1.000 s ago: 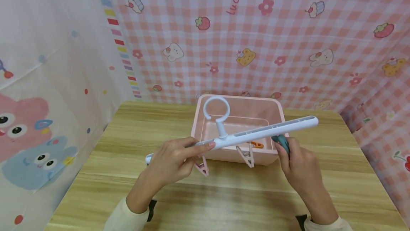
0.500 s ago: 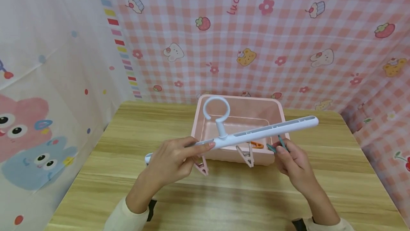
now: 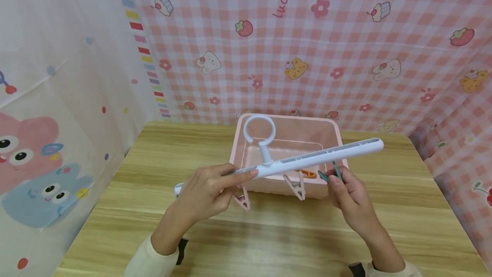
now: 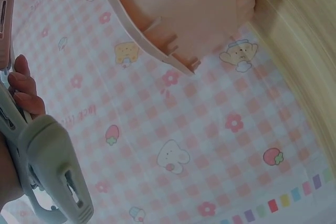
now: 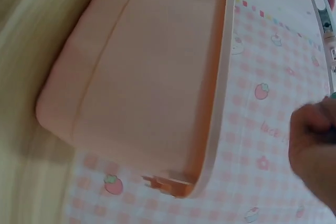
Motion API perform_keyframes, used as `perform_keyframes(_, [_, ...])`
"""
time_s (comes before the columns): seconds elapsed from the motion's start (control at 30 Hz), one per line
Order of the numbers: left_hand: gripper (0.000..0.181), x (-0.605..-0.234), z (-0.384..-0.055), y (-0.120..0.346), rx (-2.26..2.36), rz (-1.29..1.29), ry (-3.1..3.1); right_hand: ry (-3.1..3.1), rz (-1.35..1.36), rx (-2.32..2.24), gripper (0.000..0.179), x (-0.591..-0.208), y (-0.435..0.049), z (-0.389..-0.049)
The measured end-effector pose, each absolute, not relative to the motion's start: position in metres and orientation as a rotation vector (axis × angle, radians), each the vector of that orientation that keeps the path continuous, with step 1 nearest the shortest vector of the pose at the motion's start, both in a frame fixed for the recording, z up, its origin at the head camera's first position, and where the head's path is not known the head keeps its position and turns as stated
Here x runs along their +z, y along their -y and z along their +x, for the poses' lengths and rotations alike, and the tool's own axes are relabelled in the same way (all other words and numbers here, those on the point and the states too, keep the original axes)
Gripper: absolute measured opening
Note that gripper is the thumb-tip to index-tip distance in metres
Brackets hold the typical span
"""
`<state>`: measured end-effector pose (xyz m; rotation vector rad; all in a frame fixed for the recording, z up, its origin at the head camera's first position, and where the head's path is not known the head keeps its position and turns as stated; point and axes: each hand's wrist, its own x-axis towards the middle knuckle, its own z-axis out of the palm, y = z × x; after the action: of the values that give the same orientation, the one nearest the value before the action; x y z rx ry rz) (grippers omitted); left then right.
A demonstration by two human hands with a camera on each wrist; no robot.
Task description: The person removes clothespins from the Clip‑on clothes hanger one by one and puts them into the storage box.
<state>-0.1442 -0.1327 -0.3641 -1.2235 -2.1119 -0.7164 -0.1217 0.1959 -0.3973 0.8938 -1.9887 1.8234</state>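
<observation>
In the head view my left hand (image 3: 205,189) grips a pale blue clothes hanger (image 3: 323,156) near its middle. The bar slants up to the right, its round hook (image 3: 259,128) on top. Two pale pink clothespins hang below it: one (image 3: 297,186) right of the hook, another (image 3: 242,200) beside my left fingers. The left wrist view shows a grey-green clothespin (image 4: 55,163) close to that hand. My right hand (image 3: 353,198) pinches a teal clothespin (image 3: 337,170) below the bar's right half. In the right wrist view this clothespin is mostly hidden by the hand (image 5: 317,145).
Behind the hanger, a pink plastic bin (image 3: 334,124) stands on the wooden table (image 3: 184,144). An orange clothespin (image 3: 308,173) shows inside it, partly covered by the bar. A checked cloth (image 3: 346,46) hangs along the table's back edge.
My right hand has turned and shifted slightly left, and the teal clothespin now shows its two arms spread apart. The left hand and hanger have hardly moved.
</observation>
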Motion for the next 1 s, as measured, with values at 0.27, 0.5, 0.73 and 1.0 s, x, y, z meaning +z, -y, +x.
perform_keyframes(0.27, [0.065, -0.3643, -0.1440, 0.1352, -0.709, -1.226, 2.125, 2.194, 0.596, 0.707, 0.045, -0.3962, -0.2001, -0.1239])
perform_keyframes(0.5, [0.067, -0.3656, -0.1435, 0.1354, -0.710, -1.234, 2.142, 2.107, 0.542, 0.394, 0.059, -0.4008, -0.2027, -0.1293])
perform_keyframes(0.73, [0.066, -0.3619, -0.1435, 0.1357, -0.690, -1.232, 2.137, 2.155, 0.636, 1.011, 0.024, -0.3992, -0.1987, -0.1250])
perform_keyframes(1.0, [0.067, -0.3605, -0.1435, 0.1363, -0.697, -1.235, 2.107, 1.744, 1.207, 2.297, 0.052, -0.3977, -0.2024, -0.1262])
